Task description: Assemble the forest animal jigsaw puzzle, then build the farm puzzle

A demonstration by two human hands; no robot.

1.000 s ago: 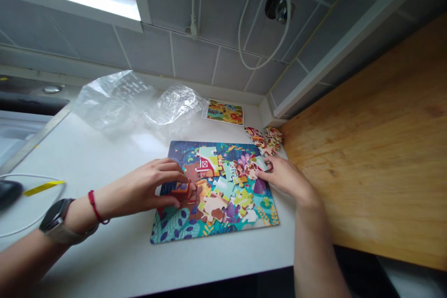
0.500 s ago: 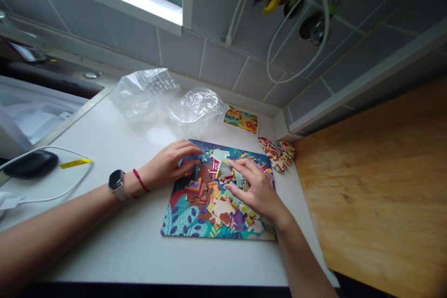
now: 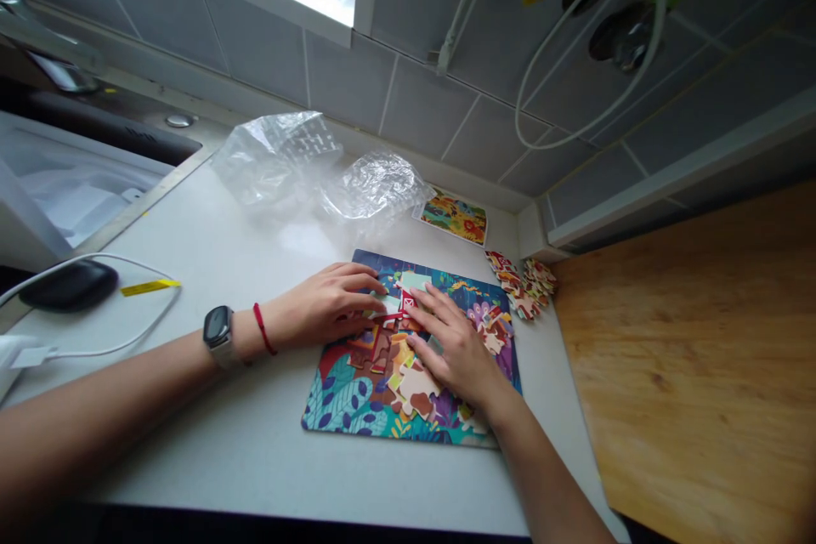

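The left hand (image 3: pixel 325 303) lies on the jigsaw puzzle board (image 3: pixel 337 399), its fingers curved over loose pieces beside the red barn piece (image 3: pixel 406 303). The right hand (image 3: pixel 456 348) is spread flat on pieces just beside it, and the right wrist covers part of the board's near right edge. I cannot tell if either hand holds a piece. The board lies on the white counter (image 3: pixel 255 459). Past its far right corner sits a small pile of puzzle pieces (image 3: pixel 521 285), near a picture card (image 3: pixel 454 217) and a clear plastic bag (image 3: pixel 274 157) at the counter's back edge.

I've got my left hand (image 3: pixel 325 304) and right hand (image 3: pixel 456 348) on jigsaw pieces (image 3: pixel 414 382) on the puzzle board (image 3: pixel 337 399), just beside a loose pile of pieces (image 3: pixel 519 285).
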